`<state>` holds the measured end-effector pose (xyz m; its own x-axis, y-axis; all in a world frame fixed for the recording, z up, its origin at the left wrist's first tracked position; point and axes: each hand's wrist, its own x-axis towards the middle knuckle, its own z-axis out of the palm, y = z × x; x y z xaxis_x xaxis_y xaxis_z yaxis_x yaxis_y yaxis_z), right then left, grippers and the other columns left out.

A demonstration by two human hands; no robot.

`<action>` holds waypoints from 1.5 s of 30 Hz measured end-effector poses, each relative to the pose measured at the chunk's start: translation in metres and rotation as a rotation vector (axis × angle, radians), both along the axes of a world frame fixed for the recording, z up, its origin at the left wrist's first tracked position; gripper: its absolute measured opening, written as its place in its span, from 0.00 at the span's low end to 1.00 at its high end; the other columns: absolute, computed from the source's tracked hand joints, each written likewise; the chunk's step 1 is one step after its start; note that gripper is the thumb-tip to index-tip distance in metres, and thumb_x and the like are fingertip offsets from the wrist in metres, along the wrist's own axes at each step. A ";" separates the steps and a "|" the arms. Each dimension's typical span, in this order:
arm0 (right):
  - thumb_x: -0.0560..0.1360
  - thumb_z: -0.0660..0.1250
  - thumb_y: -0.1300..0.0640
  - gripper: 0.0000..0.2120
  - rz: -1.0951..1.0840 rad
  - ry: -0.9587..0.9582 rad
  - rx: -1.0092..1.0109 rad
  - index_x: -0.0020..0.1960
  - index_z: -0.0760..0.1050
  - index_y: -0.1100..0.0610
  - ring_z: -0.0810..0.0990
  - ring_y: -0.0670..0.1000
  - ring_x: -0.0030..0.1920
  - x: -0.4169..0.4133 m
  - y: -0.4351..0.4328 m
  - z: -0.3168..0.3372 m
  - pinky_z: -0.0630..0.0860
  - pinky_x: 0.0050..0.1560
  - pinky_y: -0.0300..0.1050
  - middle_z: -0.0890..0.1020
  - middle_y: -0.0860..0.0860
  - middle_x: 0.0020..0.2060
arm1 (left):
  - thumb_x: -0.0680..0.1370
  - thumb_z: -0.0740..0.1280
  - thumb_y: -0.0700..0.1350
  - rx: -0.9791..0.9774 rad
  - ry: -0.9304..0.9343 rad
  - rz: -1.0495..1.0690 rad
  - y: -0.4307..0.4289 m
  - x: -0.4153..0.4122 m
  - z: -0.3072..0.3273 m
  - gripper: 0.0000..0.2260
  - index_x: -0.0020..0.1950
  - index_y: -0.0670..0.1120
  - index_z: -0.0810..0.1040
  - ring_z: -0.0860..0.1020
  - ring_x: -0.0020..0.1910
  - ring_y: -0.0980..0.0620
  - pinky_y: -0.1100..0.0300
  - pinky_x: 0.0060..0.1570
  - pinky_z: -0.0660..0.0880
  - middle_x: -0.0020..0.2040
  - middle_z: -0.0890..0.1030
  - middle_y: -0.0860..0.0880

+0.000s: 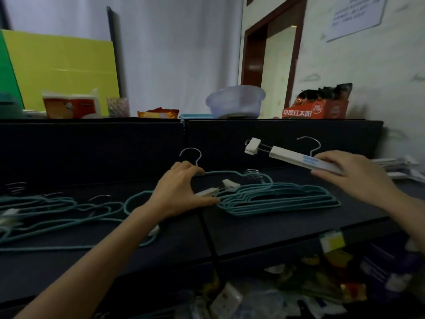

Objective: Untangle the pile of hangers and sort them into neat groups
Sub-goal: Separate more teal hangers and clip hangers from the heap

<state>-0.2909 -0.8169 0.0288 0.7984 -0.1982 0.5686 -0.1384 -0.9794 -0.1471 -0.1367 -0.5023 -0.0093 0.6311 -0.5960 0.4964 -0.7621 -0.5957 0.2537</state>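
White clip hanger lifted above the counter, with a risk of snagging the sorted stack.

The right hand (351, 171) has its fingers clamped on the white clip hanger (296, 157), held in the air near the back right part of the counter (276, 231). Its long axis runs along the back edge. The free clip end points left and a little upward, and the metal hook points up. The left hand (181, 192) curls its fingers over the neck of a loose teal hanger (220, 173), with the thumb stretched out flat. Just below lies the neat teal stack (287, 199), and the tangled pile (57, 212) is at the left end. I judge that if the white hanger comes down low, its dangling clip could catch the stack's hooks. Pulling the loose teal hanger could also drag the stack out of line, because the two touch.
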 end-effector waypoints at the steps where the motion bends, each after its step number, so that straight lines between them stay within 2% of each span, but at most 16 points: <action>1: 0.72 0.66 0.45 0.15 0.002 0.001 0.008 0.57 0.75 0.48 0.75 0.49 0.41 -0.003 -0.012 0.000 0.69 0.35 0.47 0.79 0.46 0.47 | 0.64 0.70 0.66 0.008 0.015 -0.011 -0.017 -0.002 -0.001 0.34 0.64 0.49 0.71 0.68 0.57 0.53 0.57 0.56 0.70 0.58 0.73 0.51; 5: 0.72 0.66 0.44 0.15 -0.006 0.019 0.023 0.57 0.76 0.48 0.75 0.49 0.41 -0.015 -0.052 -0.003 0.71 0.36 0.48 0.77 0.43 0.44 | 0.65 0.69 0.67 0.082 0.047 -0.038 -0.073 -0.007 -0.006 0.34 0.64 0.49 0.71 0.68 0.57 0.52 0.58 0.56 0.69 0.58 0.73 0.51; 12: 0.72 0.66 0.44 0.16 0.006 0.037 0.061 0.57 0.75 0.47 0.75 0.49 0.42 -0.020 -0.089 -0.011 0.72 0.39 0.50 0.76 0.42 0.43 | 0.65 0.68 0.68 0.131 0.099 -0.060 -0.142 -0.008 -0.014 0.35 0.64 0.49 0.71 0.68 0.59 0.52 0.53 0.58 0.71 0.59 0.73 0.50; 15: 0.72 0.65 0.43 0.16 0.007 0.047 0.079 0.57 0.75 0.46 0.76 0.50 0.43 -0.018 -0.099 -0.013 0.74 0.41 0.52 0.78 0.44 0.45 | 0.65 0.68 0.68 0.130 0.119 -0.068 -0.161 -0.007 -0.018 0.34 0.64 0.48 0.71 0.68 0.59 0.51 0.57 0.57 0.68 0.60 0.73 0.49; 19: 0.72 0.65 0.42 0.16 -0.005 0.080 0.096 0.58 0.75 0.45 0.77 0.52 0.46 -0.014 -0.107 -0.016 0.75 0.45 0.54 0.80 0.48 0.47 | 0.65 0.68 0.67 0.148 0.154 -0.069 -0.178 -0.007 -0.020 0.35 0.65 0.48 0.70 0.67 0.64 0.50 0.53 0.63 0.68 0.65 0.71 0.48; 23: 0.72 0.65 0.42 0.16 -0.011 0.075 0.106 0.58 0.75 0.45 0.77 0.52 0.46 -0.014 -0.115 -0.019 0.75 0.43 0.53 0.80 0.48 0.47 | 0.66 0.66 0.69 0.193 0.181 -0.054 -0.186 -0.006 -0.022 0.36 0.67 0.48 0.69 0.67 0.65 0.50 0.52 0.64 0.67 0.67 0.70 0.48; 26: 0.72 0.65 0.43 0.16 -0.021 0.082 0.104 0.58 0.75 0.45 0.76 0.53 0.51 -0.015 -0.120 -0.023 0.73 0.42 0.50 0.80 0.47 0.49 | 0.67 0.63 0.70 0.210 0.167 -0.052 -0.184 -0.005 -0.022 0.36 0.67 0.49 0.69 0.69 0.63 0.50 0.53 0.62 0.68 0.66 0.71 0.49; 28: 0.72 0.65 0.42 0.16 -0.024 0.071 0.092 0.58 0.75 0.44 0.76 0.52 0.51 -0.016 -0.126 -0.027 0.73 0.41 0.50 0.79 0.46 0.49 | 0.70 0.61 0.69 0.174 0.089 -0.032 -0.184 -0.004 -0.020 0.32 0.64 0.49 0.72 0.70 0.62 0.50 0.54 0.59 0.70 0.64 0.73 0.49; 32: 0.72 0.65 0.42 0.15 -0.033 0.042 0.106 0.58 0.75 0.43 0.76 0.50 0.47 -0.016 -0.143 -0.035 0.70 0.39 0.47 0.77 0.44 0.46 | 0.77 0.60 0.58 0.070 -0.119 -0.008 -0.197 -0.006 -0.013 0.16 0.57 0.49 0.76 0.73 0.54 0.52 0.60 0.46 0.70 0.55 0.77 0.51; 34: 0.72 0.66 0.43 0.15 -0.035 0.042 0.116 0.58 0.75 0.43 0.75 0.49 0.46 -0.015 -0.157 -0.040 0.69 0.39 0.47 0.76 0.43 0.45 | 0.78 0.60 0.54 0.073 -0.193 -0.012 -0.210 -0.009 -0.009 0.13 0.55 0.49 0.76 0.74 0.52 0.52 0.62 0.45 0.67 0.52 0.78 0.52; 40: 0.73 0.67 0.45 0.14 0.024 0.079 0.100 0.58 0.75 0.45 0.77 0.48 0.49 -0.008 -0.235 -0.047 0.69 0.41 0.46 0.77 0.42 0.47 | 0.78 0.60 0.53 0.092 -0.255 -0.039 -0.279 -0.022 -0.001 0.11 0.51 0.49 0.77 0.74 0.47 0.52 0.61 0.41 0.67 0.47 0.78 0.52; 45: 0.73 0.67 0.48 0.16 0.054 0.133 0.075 0.60 0.75 0.45 0.78 0.49 0.50 0.003 -0.328 -0.032 0.74 0.44 0.47 0.80 0.45 0.53 | 0.78 0.58 0.54 0.158 -0.199 0.047 -0.356 -0.022 0.002 0.12 0.51 0.50 0.77 0.74 0.45 0.54 0.62 0.38 0.66 0.46 0.78 0.53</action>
<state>-0.2878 -1.1450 -0.0036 0.8760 -0.1911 0.4428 -0.1093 -0.9729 -0.2036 -0.1589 -0.8585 -0.0073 0.5595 -0.6480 0.5168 -0.7581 -0.6521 0.0031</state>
